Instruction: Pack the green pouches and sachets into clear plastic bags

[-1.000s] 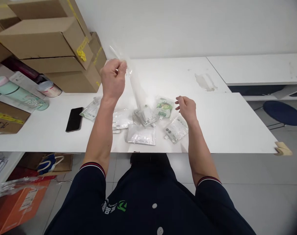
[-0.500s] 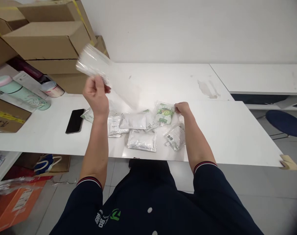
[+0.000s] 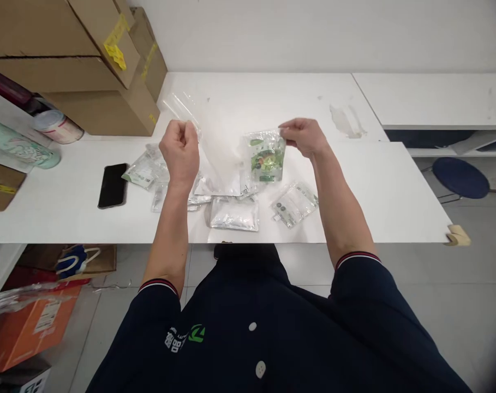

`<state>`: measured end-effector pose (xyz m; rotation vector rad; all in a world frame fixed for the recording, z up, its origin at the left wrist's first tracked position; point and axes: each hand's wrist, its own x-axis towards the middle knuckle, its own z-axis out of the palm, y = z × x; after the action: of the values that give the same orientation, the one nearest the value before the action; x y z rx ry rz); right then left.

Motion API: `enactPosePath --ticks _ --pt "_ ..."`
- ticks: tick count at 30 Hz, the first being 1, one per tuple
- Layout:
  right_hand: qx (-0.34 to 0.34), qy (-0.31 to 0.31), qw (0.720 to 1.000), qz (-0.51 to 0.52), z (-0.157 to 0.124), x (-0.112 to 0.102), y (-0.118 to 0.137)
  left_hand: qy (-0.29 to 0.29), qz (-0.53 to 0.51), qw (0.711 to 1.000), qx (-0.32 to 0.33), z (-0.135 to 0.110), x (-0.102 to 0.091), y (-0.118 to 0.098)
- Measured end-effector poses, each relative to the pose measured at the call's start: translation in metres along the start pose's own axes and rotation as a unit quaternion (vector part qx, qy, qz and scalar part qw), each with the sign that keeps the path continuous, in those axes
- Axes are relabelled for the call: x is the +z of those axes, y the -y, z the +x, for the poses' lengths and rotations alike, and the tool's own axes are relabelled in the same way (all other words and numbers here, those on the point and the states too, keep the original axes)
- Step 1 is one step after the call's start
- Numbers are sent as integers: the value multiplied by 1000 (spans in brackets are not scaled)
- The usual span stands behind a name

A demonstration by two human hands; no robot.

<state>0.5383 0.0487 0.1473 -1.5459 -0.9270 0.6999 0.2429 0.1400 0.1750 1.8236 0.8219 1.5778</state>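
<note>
My left hand [image 3: 181,150] is closed on a clear plastic bag [image 3: 217,144], which hangs loosely toward the middle of the table. Between the thumb and fingers of my right hand [image 3: 305,136] is the upper right corner of a green-printed pouch [image 3: 267,161], raised upright. Below the hands lie several packets: a silvery-white packet [image 3: 234,214] near the front edge, a grey-printed clear pouch [image 3: 294,204] by my right forearm, and a green-and-white packet [image 3: 140,170] left of my left wrist. The bag and my left forearm partly cover the pile.
On the left, a black phone [image 3: 112,185] lies flat near stacked cardboard boxes [image 3: 104,109]. A can [image 3: 58,126] and a mint bottle [image 3: 22,144] stand beside them. A blue stool [image 3: 460,177] is at the right, past the white table's [image 3: 378,207] corner.
My right hand has lifted the green-printed pouch off the table. My left hand has come lower and nearer to it, still gripping the clear bag. The camera view has tilted down.
</note>
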Motion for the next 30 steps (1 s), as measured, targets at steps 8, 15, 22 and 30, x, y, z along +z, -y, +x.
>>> enactPosePath --ticks 8,15,22,30 --pt "-219 76 972 -26 -22 26 90 251 -30 967 -4 34 20 -29" --pt "-306 1 948 -91 -33 42 103 466 -56 882 -46 51 45 -44" --pt "-293 -26 951 -97 -33 35 109 399 -89 910 -74 46 54 -60" --pt "224 46 883 -411 -50 -51 -8 242 110 964 1 54 34 -13"
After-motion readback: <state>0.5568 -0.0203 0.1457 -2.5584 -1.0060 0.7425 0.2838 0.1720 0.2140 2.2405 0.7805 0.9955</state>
